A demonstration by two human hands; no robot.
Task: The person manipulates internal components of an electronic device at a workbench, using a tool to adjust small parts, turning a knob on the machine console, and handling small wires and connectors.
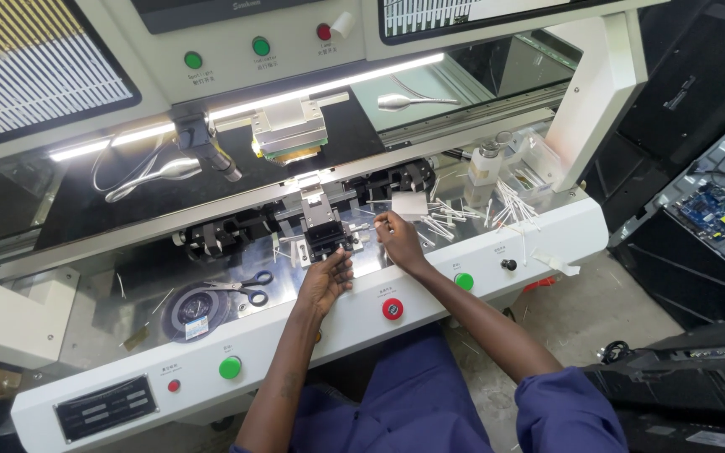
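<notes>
Fingers (339, 262) of the left hand (325, 281) were seen curled against the front edge of the small black clamp block (326, 235) at the middle of the machine bed, touching it; whether anything was pinched between them could not be told. The right hand (398, 240) was held just beside that block, to its right, with its fingers (381, 221) drawn narrowly together at a thin pale strip (366, 226) running toward the block, though the grip itself was too small to be made out.

The block was set on the shiny metal table (127, 289) of a white bonding machine, under a pressing head (289, 130) and a lit strip lamp (329, 85). Blue-handled scissors (247, 288) were laid left of the left hand, next to a round reel of tape (200, 308). White cotton swabs (509, 205) were scattered on the right part of the table, near a small white bottle (483, 163) and a white square pad (409, 205) just behind the right hand. A red round button (392, 309) was seen on the white front panel between the two forearms, with green buttons (230, 367) further along it. A blue circuit board (719, 211) lay well apart at the far right.
</notes>
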